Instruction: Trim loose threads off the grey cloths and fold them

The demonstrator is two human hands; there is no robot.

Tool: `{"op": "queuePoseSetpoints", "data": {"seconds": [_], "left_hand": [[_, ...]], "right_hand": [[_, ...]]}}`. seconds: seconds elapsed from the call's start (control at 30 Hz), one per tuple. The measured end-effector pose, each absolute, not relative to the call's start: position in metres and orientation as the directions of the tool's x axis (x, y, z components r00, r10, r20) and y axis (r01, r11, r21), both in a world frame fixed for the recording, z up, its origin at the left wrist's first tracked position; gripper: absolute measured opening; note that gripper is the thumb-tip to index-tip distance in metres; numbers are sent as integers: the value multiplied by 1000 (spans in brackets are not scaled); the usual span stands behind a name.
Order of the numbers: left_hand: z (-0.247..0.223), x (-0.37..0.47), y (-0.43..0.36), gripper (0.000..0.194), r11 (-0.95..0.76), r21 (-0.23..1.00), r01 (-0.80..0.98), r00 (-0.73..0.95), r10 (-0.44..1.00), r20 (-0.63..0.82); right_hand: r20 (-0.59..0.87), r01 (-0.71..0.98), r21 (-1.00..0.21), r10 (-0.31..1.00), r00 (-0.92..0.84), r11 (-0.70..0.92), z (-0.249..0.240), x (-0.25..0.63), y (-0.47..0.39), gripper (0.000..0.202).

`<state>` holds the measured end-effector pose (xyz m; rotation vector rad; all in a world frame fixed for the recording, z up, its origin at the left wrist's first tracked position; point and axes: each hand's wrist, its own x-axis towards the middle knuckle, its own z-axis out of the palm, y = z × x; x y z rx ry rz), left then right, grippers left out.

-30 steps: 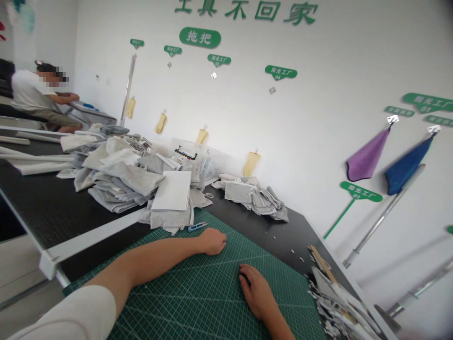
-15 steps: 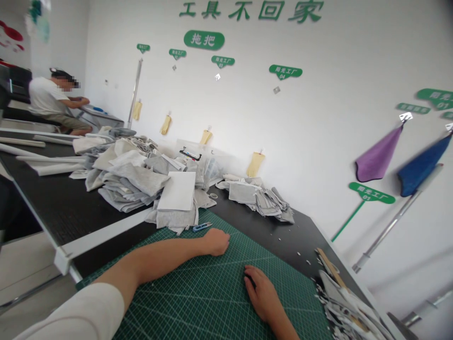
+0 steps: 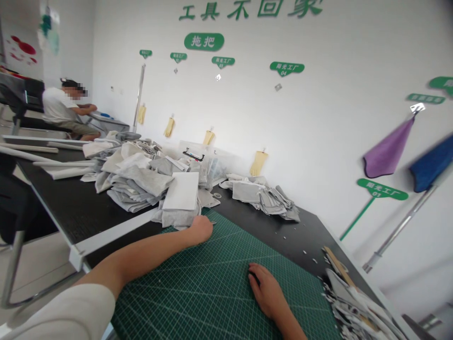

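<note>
My left hand (image 3: 201,229) is closed over the blue thread snips at the upper edge of the green cutting mat (image 3: 219,264). Only the slim metal tip of the thread snips (image 3: 214,222) shows past my fingers. Lower and to the right, my right hand (image 3: 266,289) rests on the mat with its fingers curled. Something dark shows between its thumb and forefinger; I cannot make out what it is. Just beyond my left hand lies a stack of grey cloth pieces (image 3: 179,218) topped by a white rectangular sheet (image 3: 182,190).
Grey cloth piles (image 3: 138,186) cover the table's far left, with another cloth stack (image 3: 262,194) near the wall. A clear plastic box (image 3: 212,165) stands behind. Scraps (image 3: 354,302) and a wooden strip (image 3: 336,264) lie at right. A co-worker (image 3: 63,108) sits far left.
My left hand has moved left and back from the bare mat onto the thread snips, covering most of them. My right hand has stayed in about the same spot; the camera view has shifted slightly.
</note>
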<state>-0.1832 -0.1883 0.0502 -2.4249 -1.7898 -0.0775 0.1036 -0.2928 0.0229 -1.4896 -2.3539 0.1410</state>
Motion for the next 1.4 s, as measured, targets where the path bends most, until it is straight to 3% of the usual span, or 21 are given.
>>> {"op": "queuePoseSetpoints", "data": {"seconds": [0.2,0.7,0.77,0.97,1.17,1.4], "left_hand": [[53,-192,-184,20,-286,-55,957,289,955,71],[55,-193,-183,26,-185,103,977,171,977,128],[58,-188,-186,29,-182,144,973,159,975,156],[61,-157,-199,41,-246,290,925,177,954,243],[51,-135,-209,41,-328,398,857,243,937,250],[43,-134,-203,50,-297,423,856,227,951,208]], "right_hand": [[234,853,-273,891,-389,444,25,103,-295,39],[263,831,-324,887,-380,452,24,103,-292,37],[263,819,-369,895,-362,439,23,98,-286,37],[259,656,-650,923,-284,384,28,47,-251,44],[315,498,-770,917,-245,398,29,-4,-226,55],[282,470,-825,949,-139,314,13,-2,-213,48]]}}
